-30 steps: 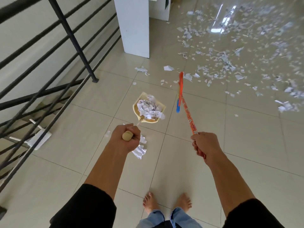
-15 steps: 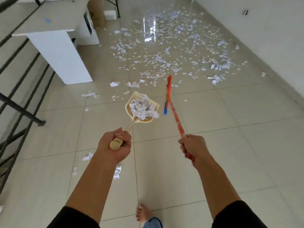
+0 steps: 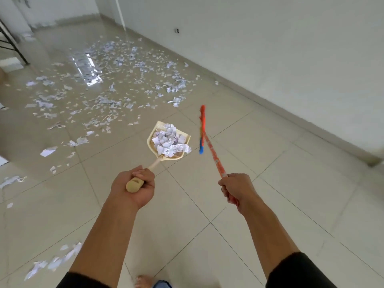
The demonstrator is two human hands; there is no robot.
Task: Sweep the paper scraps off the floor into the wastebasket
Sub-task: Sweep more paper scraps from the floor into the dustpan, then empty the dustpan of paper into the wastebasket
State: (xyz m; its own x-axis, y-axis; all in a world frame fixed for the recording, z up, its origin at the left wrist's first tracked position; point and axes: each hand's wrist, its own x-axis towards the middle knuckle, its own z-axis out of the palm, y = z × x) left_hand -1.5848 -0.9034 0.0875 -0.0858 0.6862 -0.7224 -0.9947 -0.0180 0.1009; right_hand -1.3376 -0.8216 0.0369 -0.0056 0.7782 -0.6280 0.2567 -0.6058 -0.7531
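Note:
My left hand (image 3: 134,185) grips the handle of a cream dustpan (image 3: 152,138), held off the floor and heaped with white paper scraps (image 3: 169,140). My right hand (image 3: 236,189) grips the orange handle of a broom (image 3: 212,152); its orange and blue head hangs in the air to the right of the pan. Many more paper scraps (image 3: 108,80) lie scattered over the shiny tiled floor ahead and to the left. No wastebasket is in view.
A white wall (image 3: 270,48) with a skirting runs along the right. A black metal frame (image 3: 12,46) stands at the far left. A small heap of scraps (image 3: 52,262) lies near my left elbow. My bare foot (image 3: 145,280) shows at the bottom edge.
My view has swung to the right: the railing and white cabinet have left the frame and the right wall has come in. Both hands keep the dustpan and broom raised in front of me.

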